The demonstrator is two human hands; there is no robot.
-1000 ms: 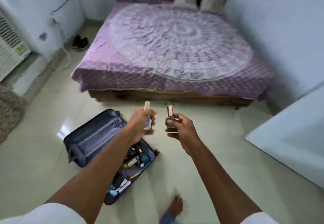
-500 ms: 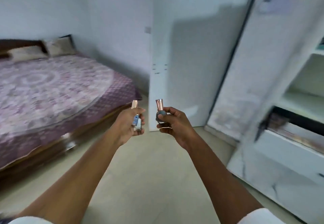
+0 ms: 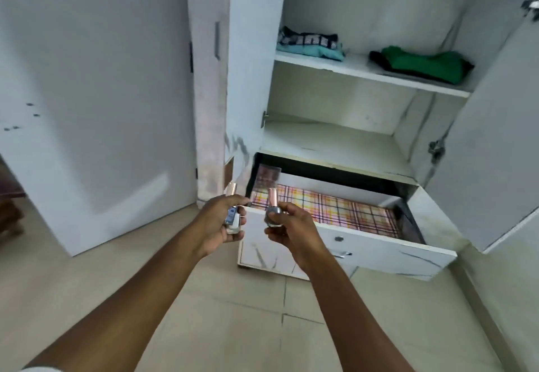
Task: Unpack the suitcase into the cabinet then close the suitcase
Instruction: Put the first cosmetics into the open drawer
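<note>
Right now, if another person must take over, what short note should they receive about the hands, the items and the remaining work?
Left hand grips a small pale bottle with a rose-gold cap.
Right hand grips a small grey bottle, same kind of cap.
Both are held at the front left corner of the open drawer, which has a plaid liner.
Done: the cabinet doors are open; folded clothes and a green garment lie on the upper shelf.
Left: put both bottles away. The suitcase is out of view; its state cannot be told.
</note>
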